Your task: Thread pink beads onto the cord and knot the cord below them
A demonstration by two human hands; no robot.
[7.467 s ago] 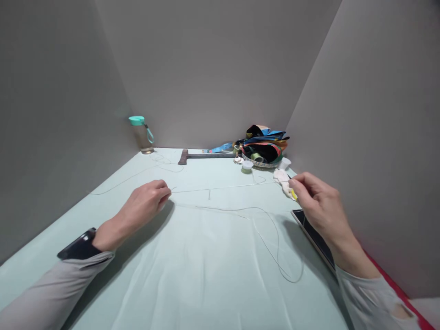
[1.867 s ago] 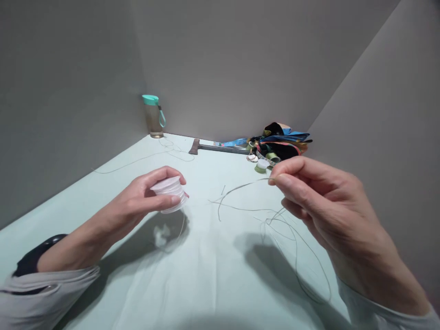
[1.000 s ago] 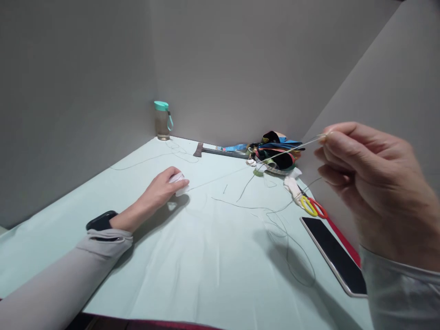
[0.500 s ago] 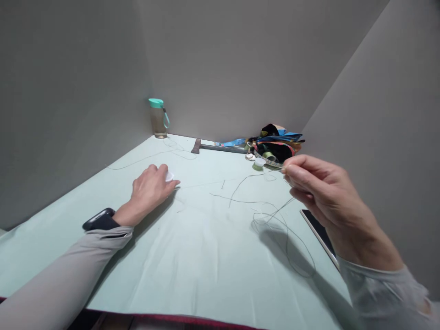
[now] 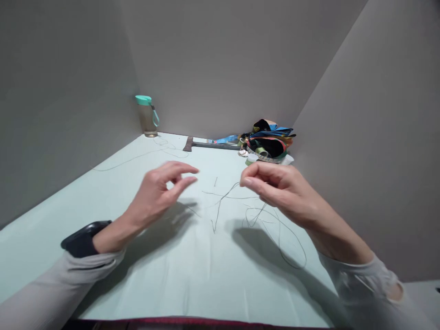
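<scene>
My left hand [image 5: 160, 195] is raised over the mint-green cloth [image 5: 206, 279], its fingers curved apart and holding nothing I can see. My right hand [image 5: 278, 190] pinches a thin grey thread [image 5: 279, 233] between thumb and forefinger. From those fingertips the thread drops to the left, then lies in loose loops on the cloth below the hand. The white spool from the earlier views does not show here.
A clear bottle with a teal lid [image 5: 147, 117] stands in the far left corner, and a dark hammer [image 5: 206, 145] lies along the back wall. A heap of colourful fabric [image 5: 270, 140] sits at the back right. Grey walls rise behind and beside the cloth.
My left hand has lifted off the table and opened, and the white spool has gone from view. My right hand has moved down and left, toward the middle, with the thread.
</scene>
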